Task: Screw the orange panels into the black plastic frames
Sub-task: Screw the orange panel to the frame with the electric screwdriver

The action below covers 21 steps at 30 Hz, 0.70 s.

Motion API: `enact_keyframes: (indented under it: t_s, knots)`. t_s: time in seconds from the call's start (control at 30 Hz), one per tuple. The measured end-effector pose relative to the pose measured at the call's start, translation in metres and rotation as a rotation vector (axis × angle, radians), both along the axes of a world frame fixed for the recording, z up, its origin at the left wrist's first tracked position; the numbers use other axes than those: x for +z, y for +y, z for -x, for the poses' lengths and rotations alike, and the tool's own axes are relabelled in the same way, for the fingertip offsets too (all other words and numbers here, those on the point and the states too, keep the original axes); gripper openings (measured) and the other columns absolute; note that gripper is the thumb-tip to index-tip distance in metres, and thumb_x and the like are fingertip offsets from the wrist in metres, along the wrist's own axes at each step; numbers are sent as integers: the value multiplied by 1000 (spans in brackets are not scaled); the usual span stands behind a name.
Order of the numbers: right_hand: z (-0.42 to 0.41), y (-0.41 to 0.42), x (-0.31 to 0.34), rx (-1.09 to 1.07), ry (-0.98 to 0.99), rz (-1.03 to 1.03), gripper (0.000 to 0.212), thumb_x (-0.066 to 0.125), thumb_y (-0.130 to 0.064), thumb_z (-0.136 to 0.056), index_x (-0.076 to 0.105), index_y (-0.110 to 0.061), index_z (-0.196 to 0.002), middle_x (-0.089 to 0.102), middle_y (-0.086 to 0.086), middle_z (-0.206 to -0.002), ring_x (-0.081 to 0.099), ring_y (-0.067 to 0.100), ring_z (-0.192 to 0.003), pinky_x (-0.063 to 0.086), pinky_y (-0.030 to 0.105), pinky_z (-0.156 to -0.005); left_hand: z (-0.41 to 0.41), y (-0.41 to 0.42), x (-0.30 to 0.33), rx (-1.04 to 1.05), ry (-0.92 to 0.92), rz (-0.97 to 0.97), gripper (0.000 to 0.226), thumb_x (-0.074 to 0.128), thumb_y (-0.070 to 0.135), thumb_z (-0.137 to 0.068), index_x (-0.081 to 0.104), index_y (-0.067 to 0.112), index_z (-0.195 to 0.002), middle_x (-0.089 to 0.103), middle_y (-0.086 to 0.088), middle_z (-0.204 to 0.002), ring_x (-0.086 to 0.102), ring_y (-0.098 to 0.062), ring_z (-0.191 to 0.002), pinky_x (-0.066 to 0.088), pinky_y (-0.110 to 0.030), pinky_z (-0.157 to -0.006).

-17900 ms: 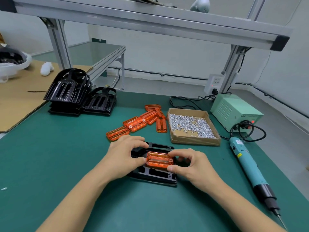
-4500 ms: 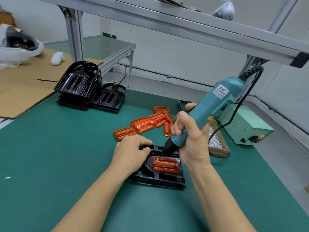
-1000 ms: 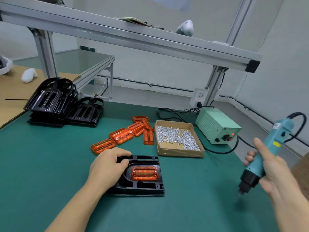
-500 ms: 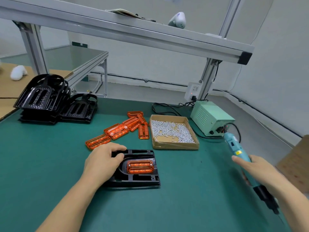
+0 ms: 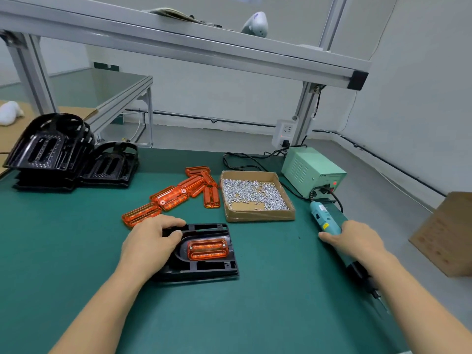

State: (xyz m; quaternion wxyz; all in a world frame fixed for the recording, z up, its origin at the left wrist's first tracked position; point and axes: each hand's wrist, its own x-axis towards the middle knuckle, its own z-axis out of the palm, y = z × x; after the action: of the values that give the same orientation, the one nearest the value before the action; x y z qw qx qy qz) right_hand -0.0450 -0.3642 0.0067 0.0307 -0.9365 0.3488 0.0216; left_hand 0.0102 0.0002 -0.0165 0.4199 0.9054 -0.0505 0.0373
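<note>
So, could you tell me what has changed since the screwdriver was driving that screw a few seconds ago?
The right hand has carried the electric screwdriver off the orange panel and laid it on the mat at the right, still resting on it. The left hand still holds the black frame; the panel stays seated.

The green power box [image 5: 313, 171] shows "LED" on its top edge; the screwdriver's [image 5: 323, 218] labels are too small to read.
</note>
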Motion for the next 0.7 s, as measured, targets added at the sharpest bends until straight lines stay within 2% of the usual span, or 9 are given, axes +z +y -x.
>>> enact_keyframes:
  t_s: [0.1, 0.2, 0.33, 0.47, 0.7]
  knots:
    - [-3, 2, -2, -5, -13, 44, 47, 58, -61, -84, 47, -16, -73, 54, -1, -74, 49, 14, -61, 32, 24, -48, 0, 0, 0, -1, 3, -1, 21, 63, 19, -87, 71, 34, -100, 66, 13, -113, 55, -14, -113, 45, -42, -97]
    - [-1, 3, -4, -11, -34, 77, 50, 55, -65, -84, 48, -17, -74, 55, -1, -74, 52, 17, -66, 33, 25, -50, 0, -1, 1, -2, 6, -3, 21, 63, 19, -87, 71, 34, -100, 66, 13, -114, 55, -14, -113, 45, -42, -97]
    - [3, 7, -9, -23, -65, 93, 51, 48, -69, -85, 50, -18, -90, 53, -3, -75, 54, 21, -74, 34, 26, -53, 0, -1, 1, 0, 6, -14, 22, 62, 20, -88, 71, 34, -102, 65, 14, -115, 54, -14, -114, 45, -42, -97]
    - [6, 8, -11, -22, -40, 77, 55, 43, -72, -86, 50, -19, -98, 54, -2, -78, 57, 23, -79, 40, 27, -60, 0, -1, 1, -5, -1, -22, 22, 62, 21, -88, 71, 34, -102, 65, 15, -115, 54, -11, -113, 45, -40, -97]
    - [7, -1, -14, 27, -43, 33, 51, 44, -72, -85, 49, -21, -90, 58, -1, -84, 59, 17, -76, 46, 28, -60, 0, 0, -1, -13, -1, -25, 23, 60, 24, -88, 69, 35, -106, 62, 21, -116, 54, -4, -110, 44, -29, -93]
